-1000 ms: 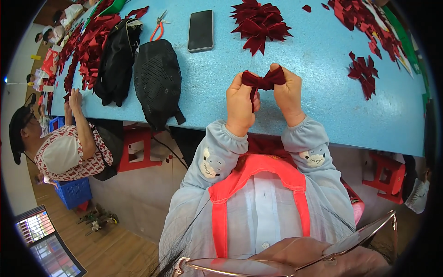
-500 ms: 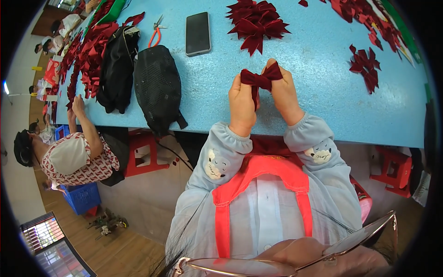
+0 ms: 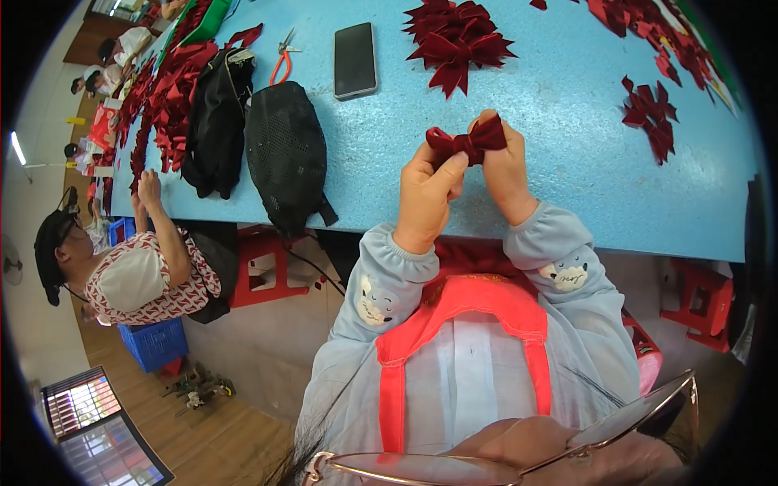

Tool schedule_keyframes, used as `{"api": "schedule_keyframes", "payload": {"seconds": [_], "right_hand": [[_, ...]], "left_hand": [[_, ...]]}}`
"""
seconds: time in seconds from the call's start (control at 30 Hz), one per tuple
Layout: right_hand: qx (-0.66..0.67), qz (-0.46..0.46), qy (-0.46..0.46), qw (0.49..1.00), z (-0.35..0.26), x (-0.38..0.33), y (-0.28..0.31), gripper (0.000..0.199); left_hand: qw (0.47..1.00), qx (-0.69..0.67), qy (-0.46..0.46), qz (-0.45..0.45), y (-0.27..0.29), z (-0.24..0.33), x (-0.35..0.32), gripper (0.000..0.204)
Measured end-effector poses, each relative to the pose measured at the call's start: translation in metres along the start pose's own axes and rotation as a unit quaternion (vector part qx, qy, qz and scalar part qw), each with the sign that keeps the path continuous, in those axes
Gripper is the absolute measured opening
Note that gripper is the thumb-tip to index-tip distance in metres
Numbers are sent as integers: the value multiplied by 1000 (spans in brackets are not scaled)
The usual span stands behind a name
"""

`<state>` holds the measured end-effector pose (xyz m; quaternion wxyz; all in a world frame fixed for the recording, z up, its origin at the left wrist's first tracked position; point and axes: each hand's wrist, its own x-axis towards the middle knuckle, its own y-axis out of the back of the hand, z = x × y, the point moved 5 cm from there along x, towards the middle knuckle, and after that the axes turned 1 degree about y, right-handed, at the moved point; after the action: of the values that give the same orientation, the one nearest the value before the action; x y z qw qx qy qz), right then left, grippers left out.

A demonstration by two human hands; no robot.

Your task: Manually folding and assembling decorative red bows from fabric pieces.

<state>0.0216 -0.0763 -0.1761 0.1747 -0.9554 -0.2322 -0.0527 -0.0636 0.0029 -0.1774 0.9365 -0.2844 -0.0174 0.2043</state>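
A dark red velvet bow (image 3: pixel 466 142) is held above the near edge of the light blue table (image 3: pixel 559 121). My left hand (image 3: pixel 428 194) pinches its left loop and middle between thumb and fingers. My right hand (image 3: pixel 504 168) grips the right loop from behind. A heap of finished dark red bows (image 3: pixel 455 40) lies further back on the table, just beyond my hands. A smaller cluster of bows (image 3: pixel 651 115) sits to the right.
A black phone (image 3: pixel 355 60) and orange-handled scissors (image 3: pixel 281 57) lie at the back left. Two black bags (image 3: pixel 284 154) hang over the table's near edge. Red fabric pieces (image 3: pixel 166 97) cover the far left. A person (image 3: pixel 138 267) works at the left. Red stools (image 3: pixel 263 263) stand below.
Both hands stay on the bow, lifting and turning it slightly. The person at the left has shifted a little.
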Motion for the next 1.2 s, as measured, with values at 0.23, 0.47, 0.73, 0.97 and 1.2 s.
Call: {"api": "schedule_keyframes", "payload": {"seconds": [0.23,0.47,0.73,0.97,1.2], "right_hand": [[92,-6,-149,985,17,3,-1,33],[111,-10,-225,968,21,4,-2,26],[159,-8,-261,952,27,4,1,24],[80,14,-240,967,20,5,0,23],[20,23,-197,980,10,9,-3,24]], "left_hand": [[997,-49,21,51,-2,0,1,15],[994,12,1,108,0,-2,7,16],[995,-4,32,91,6,-4,8,18],[994,68,17,79,5,1,5,20],[994,80,46,53,13,-3,7,25]]}}
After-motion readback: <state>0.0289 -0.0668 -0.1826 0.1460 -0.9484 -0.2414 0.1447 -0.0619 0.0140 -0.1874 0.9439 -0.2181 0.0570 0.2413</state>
